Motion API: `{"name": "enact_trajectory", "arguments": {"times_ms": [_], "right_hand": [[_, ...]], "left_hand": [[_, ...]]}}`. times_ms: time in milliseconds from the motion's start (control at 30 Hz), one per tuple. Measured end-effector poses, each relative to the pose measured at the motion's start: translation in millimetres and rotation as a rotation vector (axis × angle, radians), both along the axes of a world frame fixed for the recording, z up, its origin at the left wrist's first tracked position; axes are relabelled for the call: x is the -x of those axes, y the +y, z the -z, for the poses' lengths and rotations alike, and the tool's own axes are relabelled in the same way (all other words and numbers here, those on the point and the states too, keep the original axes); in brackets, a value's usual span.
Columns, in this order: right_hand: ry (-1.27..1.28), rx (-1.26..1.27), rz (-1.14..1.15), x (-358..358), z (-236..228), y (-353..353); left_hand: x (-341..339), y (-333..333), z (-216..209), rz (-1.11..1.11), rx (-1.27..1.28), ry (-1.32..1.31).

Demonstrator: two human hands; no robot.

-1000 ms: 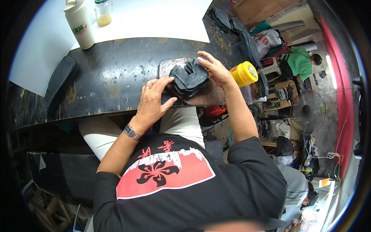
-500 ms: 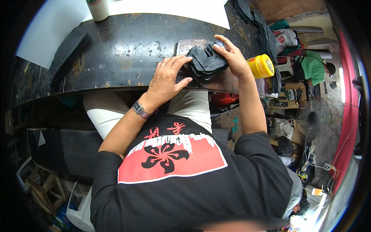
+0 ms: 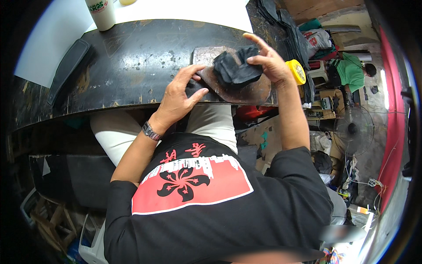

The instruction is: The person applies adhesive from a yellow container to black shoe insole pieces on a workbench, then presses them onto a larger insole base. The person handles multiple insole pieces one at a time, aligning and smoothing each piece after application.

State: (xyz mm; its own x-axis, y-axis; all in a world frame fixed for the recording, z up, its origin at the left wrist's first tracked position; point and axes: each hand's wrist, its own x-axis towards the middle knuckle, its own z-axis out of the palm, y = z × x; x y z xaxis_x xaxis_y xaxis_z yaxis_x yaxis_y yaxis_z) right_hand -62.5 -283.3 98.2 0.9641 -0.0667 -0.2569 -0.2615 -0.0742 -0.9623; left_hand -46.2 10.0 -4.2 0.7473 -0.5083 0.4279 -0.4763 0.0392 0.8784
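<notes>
Spread wide between thumb and index in the grip of the right hand (image 3: 274, 66), with the thumb laid against the right side of the black stack (image 3: 236, 74) and the index lifted clear of it. Cannot tell whether the other, hidden fingers pinch the pieces from behind. Likewise parted in the left hand (image 3: 178, 93), with thumb and curled fingers facing a gap and holding nothing.

Placed over the brown board (image 3: 206, 55), close to the near edge of the worktop (image 3: 132, 61): flat pieces, loosely piled, with a notch opening toward the far side. Too blurred to tell whether resting flat or slightly raised.

Lying between both hands: just left of the right palm, and right of the left fingertips. Nearer to the right hand, with contact there; apart from the left by a narrow gap. Somewhat longer from side to side than front to back, so running roughly from hand to hand.

Beside the right wrist, a yellow tub (image 3: 297, 72); well off to the left, a long black pad (image 3: 66, 70).
</notes>
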Motion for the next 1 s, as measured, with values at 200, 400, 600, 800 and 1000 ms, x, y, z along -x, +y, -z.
{"name": "enact_trajectory", "arguments": {"times_ms": [200,400,600,800,1000], "right_hand": [[-0.027,0.325,-0.079,-27,-63,-77],[0.147,0.912,-0.31,-71,-79,-153],[0.496,0.882,-0.407,-142,-30,-226],[0.394,1.127,-0.162,-183,27,-279],[0.262,1.304,-0.184,-171,37,-266]], "left_hand": [[-4,4,2,0.064,0.1,0.118],[-3,5,-2,0.079,0.035,0.069],[-3,7,-1,0.15,0.039,0.195],[-7,11,-8,0.185,0.049,0.155],[-6,8,-5,0.186,0.011,0.144]]}}
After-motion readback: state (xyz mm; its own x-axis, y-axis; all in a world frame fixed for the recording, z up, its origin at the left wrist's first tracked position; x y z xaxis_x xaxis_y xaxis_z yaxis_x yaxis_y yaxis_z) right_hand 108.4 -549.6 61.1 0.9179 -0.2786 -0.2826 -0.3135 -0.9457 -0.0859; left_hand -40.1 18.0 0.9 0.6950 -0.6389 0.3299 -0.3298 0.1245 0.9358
